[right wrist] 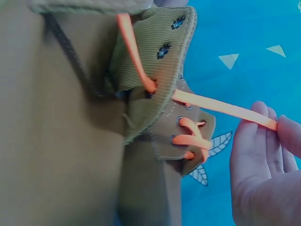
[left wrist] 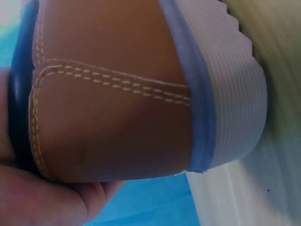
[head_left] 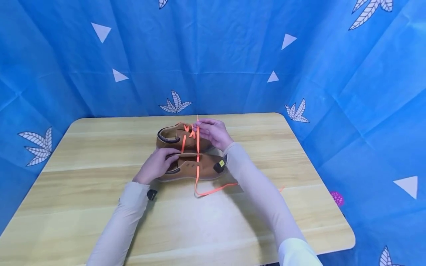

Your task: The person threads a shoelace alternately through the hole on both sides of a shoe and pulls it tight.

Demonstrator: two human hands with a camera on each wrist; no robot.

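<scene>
My right sleeve (head_left: 266, 207) comes nearest the camera, slanting across the wooden table (head_left: 100, 221) and covering a stretch of orange lace (head_left: 216, 190) that lies on the wood and shows again beyond my arm. A small black camera (head_left: 219, 166) on my right wrist hides part of the front shoe's toe. Just behind stands a second brown shoe (head_left: 169, 145), its orange laces criss-crossed, and past the table hangs a blue curtain (head_left: 213, 55) printed with white leaves and triangles.

My right hand (head_left: 214, 133) pinches the lace's other length between thumb and fingers, drawn straight up from the shoe. My left hand (head_left: 155, 165) is curled over the dark padded collar at the heel, gripping it.

The front shoe (head_left: 208, 170) sits mid-table, heel to the left and toe to the right: brown, pale-stitched, on a pale ridged sole. The lace passes through one eyelet of its ribbed inner flap (right wrist: 150, 56); two further eyelets there are open.
</scene>
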